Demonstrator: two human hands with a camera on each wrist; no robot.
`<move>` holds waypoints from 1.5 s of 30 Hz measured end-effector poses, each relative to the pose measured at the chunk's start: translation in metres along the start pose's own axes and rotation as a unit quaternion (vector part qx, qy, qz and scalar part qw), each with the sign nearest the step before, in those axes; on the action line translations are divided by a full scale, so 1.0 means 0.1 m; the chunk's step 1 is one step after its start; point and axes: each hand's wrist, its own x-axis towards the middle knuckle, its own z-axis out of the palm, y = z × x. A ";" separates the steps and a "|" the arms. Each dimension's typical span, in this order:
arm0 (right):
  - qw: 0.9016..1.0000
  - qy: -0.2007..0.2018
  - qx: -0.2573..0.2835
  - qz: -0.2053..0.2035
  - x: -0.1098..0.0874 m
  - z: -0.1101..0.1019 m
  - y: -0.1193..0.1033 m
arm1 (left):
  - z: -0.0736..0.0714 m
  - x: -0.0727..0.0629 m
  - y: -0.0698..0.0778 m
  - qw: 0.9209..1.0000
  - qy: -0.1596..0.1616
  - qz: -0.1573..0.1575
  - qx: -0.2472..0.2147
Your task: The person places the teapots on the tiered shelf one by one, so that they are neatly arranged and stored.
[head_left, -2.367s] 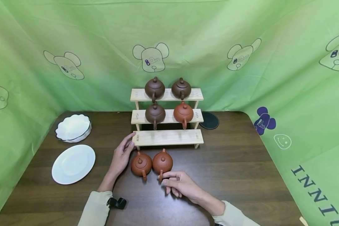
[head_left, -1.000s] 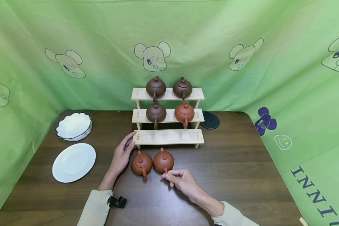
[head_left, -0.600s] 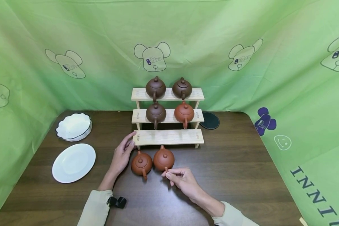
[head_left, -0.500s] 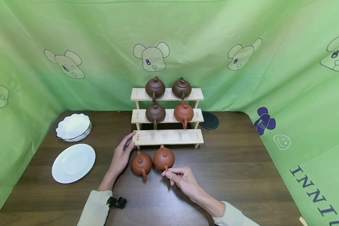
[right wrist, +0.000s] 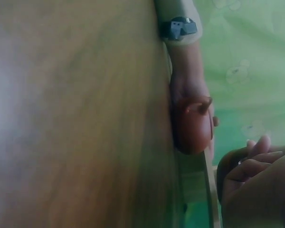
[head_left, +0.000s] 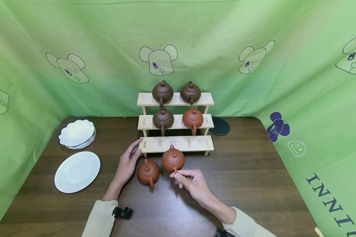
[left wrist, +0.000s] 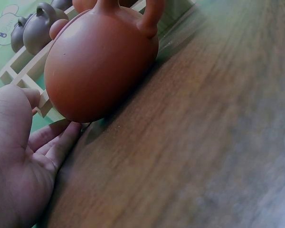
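My right hand [head_left: 194,184] pinches the handle of a reddish-brown clay teapot [head_left: 173,159], held up at the front edge of a three-tier wooden stand [head_left: 178,144], spout toward the stand. My left hand [head_left: 128,164] holds the left end of the lowest tier, thumb at its near corner and a fingertip at its far corner. Close beside that hand, a second reddish-brown teapot [head_left: 148,171] stands on the table; its rounded body [left wrist: 99,61] fills much of the left wrist view. In the right wrist view my right hand [right wrist: 261,178] is dim, its grip partly hidden.
The upper tiers carry dark brown teapots [head_left: 162,93] and one orange-red teapot [head_left: 192,118]. On the left lie a scalloped white bowl [head_left: 77,134] and a white plate [head_left: 77,172]. A dark round coaster [head_left: 220,126] is right of the stand. Green printed cloth [head_left: 112,39] surrounds the table.
My right hand has taken the teapot by its handle, lifted it and moved it forward, away from the other one, up to the lowest tier's edge. The left hand has stayed put.
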 end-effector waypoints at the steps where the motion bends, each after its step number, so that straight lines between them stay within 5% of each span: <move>1: 1.000 0.001 -0.001 0.000 0.01 0.00 -0.01 | 0.01 -0.01 0.05 1.000 0.002 0.004 0.000; 7: 1.000 0.011 -0.014 0.006 0.10 0.04 -0.03 | 0.06 -0.05 0.29 1.000 0.016 0.002 0.001; 17: 1.000 0.028 -0.003 0.008 0.26 0.11 -0.05 | 0.03 -0.04 0.17 1.000 0.006 0.011 -0.003; 21: 0.999 0.037 0.001 0.002 0.31 0.13 -0.05 | 0.05 -0.04 0.30 1.000 0.004 -0.016 0.007; 24: 0.999 0.045 -0.001 0.002 0.36 0.14 -0.06 | 0.03 -0.02 0.20 0.999 -0.001 -0.041 0.007; 28: 0.998 0.057 -0.003 -0.002 0.44 0.14 -0.06 | -0.01 0.00 -0.03 1.000 -0.008 -0.016 -0.017; 37: 0.997 0.073 -0.004 -0.003 0.57 0.16 -0.02 | 0.02 -0.02 0.14 1.000 0.002 0.002 0.010; 40: 0.997 0.074 -0.008 -0.005 0.60 0.17 -0.01 | 0.02 -0.02 0.12 1.000 0.003 0.013 0.007; 45: 0.997 0.076 -0.003 -0.006 0.65 0.19 -0.02 | -0.01 0.01 -0.04 1.000 -0.002 -0.020 0.011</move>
